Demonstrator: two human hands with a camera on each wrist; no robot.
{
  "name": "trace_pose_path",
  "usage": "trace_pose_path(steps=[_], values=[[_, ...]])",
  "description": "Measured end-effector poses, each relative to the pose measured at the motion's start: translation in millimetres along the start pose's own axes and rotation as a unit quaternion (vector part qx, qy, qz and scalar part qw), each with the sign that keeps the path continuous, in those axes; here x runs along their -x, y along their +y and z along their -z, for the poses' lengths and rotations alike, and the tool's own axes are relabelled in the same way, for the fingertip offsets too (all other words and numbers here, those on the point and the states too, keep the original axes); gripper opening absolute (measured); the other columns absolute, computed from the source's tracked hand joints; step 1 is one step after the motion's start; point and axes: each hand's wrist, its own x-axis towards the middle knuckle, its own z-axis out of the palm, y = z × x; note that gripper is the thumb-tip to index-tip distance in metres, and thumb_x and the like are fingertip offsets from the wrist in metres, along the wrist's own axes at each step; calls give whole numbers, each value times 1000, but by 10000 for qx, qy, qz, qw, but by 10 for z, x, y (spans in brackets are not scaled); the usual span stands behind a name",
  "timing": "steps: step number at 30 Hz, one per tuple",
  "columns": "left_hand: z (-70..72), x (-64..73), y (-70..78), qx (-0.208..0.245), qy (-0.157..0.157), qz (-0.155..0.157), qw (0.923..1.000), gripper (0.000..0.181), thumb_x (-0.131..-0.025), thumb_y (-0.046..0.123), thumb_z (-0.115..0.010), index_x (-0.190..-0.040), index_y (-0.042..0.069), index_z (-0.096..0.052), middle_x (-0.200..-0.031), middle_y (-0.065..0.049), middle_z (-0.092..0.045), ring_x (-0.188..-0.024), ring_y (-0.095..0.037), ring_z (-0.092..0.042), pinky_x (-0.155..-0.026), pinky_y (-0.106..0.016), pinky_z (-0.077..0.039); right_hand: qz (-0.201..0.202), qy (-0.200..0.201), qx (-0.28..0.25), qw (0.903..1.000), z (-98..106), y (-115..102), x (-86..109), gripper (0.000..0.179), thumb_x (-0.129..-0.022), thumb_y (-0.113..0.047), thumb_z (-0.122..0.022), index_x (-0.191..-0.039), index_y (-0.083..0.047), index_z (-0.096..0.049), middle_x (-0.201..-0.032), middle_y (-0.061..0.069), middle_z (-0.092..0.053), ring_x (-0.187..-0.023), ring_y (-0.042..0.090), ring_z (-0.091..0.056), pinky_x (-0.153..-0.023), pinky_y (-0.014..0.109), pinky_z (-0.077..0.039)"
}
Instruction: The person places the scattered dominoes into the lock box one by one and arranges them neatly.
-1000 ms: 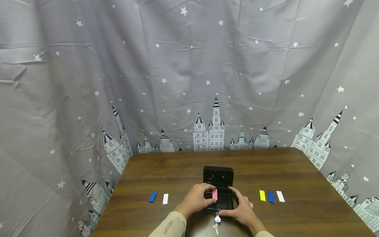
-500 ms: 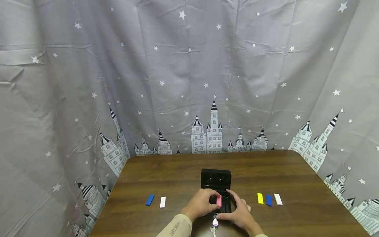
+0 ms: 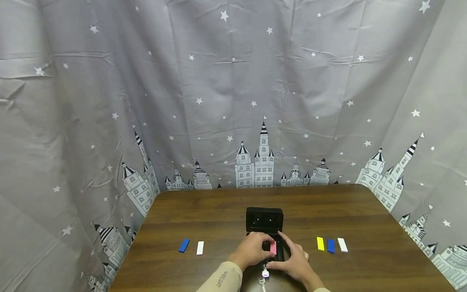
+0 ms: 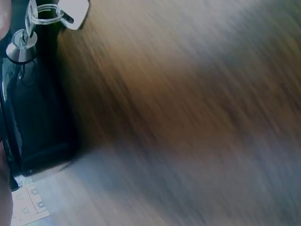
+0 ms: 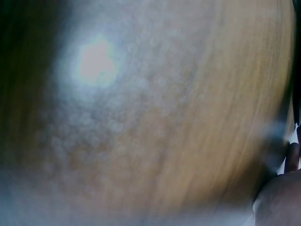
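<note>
In the head view a small black cash box (image 3: 264, 221) stands on the table with its lid raised at the back. My left hand (image 3: 249, 250) reaches over its left side and pinches a pink block (image 3: 273, 247) between thumb and fingers, inside the box area. My right hand (image 3: 296, 263) holds the box's right side, thumb at the front edge and index finger near the hinge. From the front lock (image 4: 22, 47) hang keys (image 3: 265, 273) on a ring, also close in the left wrist view. Both hands hide much of the box's inside.
Left on the wooden table (image 3: 182, 211) lie a blue block (image 3: 184, 245) and a white block (image 3: 200, 247). To the right are a yellow block (image 3: 320, 243), another blue block (image 3: 330, 246) and another white block (image 3: 342, 245). A grey curtain (image 3: 204, 121) hangs behind.
My left hand has carried the pink block rightward across the box, towards its right side. The right hand keeps its hold on the box. The head view has shifted slightly.
</note>
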Motion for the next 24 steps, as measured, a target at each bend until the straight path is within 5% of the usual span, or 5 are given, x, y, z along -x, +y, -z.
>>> trace_pose_path(steps=[24], values=[[-108, -127, 21, -246, -238, 289, 9990, 32, -77, 32, -89, -104, 19, -79, -103, 8, -73, -103, -12, -65, -90, -38, -52, 37, -36, 14, 10000, -15, 46, -47, 106, -60, -50, -94, -150, -21, -48, -142, 12, -56, -124, 41, -42, -90, 60, -20]])
